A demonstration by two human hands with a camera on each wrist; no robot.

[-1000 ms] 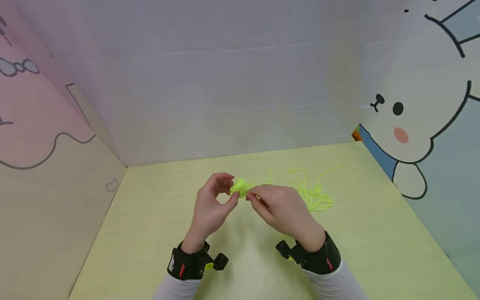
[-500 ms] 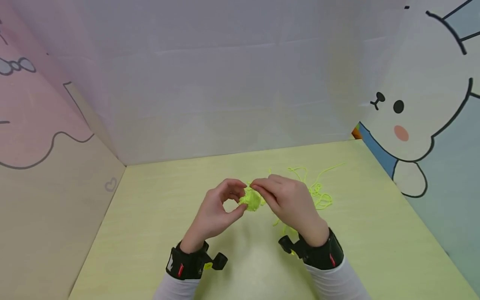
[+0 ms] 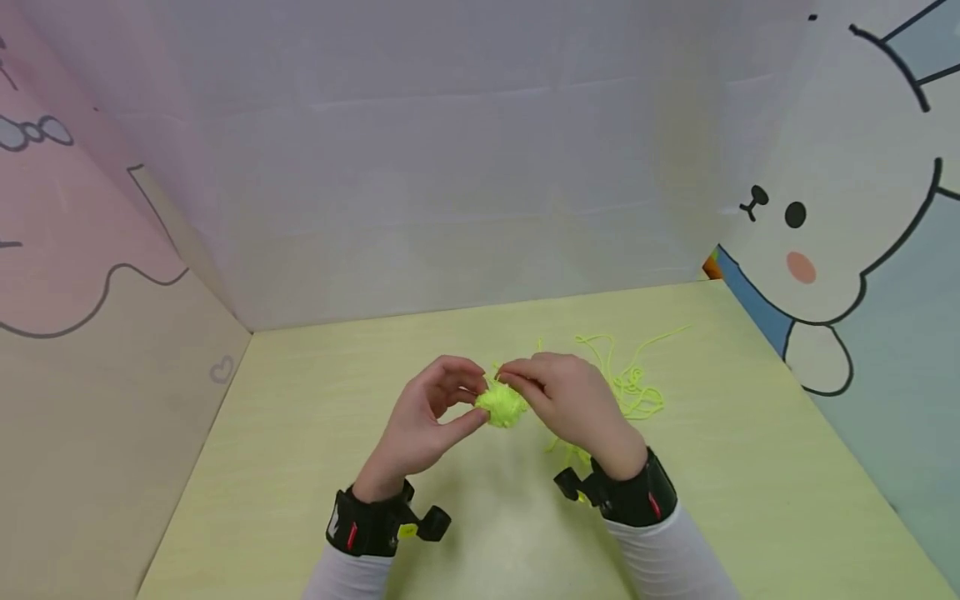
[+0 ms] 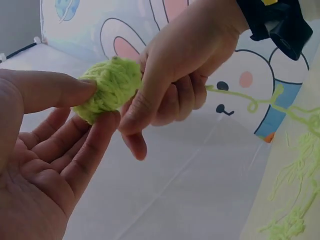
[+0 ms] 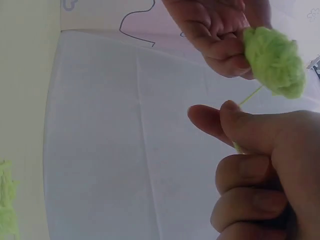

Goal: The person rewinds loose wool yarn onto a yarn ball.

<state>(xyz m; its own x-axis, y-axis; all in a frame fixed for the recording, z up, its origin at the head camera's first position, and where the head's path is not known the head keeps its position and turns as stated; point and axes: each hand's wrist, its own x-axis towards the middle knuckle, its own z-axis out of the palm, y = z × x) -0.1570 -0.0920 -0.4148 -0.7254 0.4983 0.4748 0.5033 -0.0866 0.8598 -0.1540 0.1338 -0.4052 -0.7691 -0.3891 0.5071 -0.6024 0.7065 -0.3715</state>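
A small ball of yellow-green yarn (image 3: 502, 405) is pinched between the thumb and fingertips of my left hand (image 3: 431, 421). In the left wrist view the wound ball (image 4: 111, 85) shows its strands, the thumb on one side and fingers on the other. My right hand (image 3: 581, 404) is just right of the ball, its thumb and forefinger pinching the yarn strand. A short taut length of strand (image 5: 251, 96) runs from the ball to those fingertips in the right wrist view. The remaining fingers of my right hand (image 5: 250, 175) are curled in.
A loose tangle of the same yarn (image 3: 636, 396) lies on the pale yellow table (image 3: 300, 467) behind the right hand. More yarn (image 3: 573, 452) lies near the right wrist. Printed panels (image 3: 465, 167) stand at the back and both sides. Each wrist wears a black strap with a camera.
The ball and left hand have shifted a little right and nearer. My right hand went up over the ball's far side, and the ball has turned in the left fingers.
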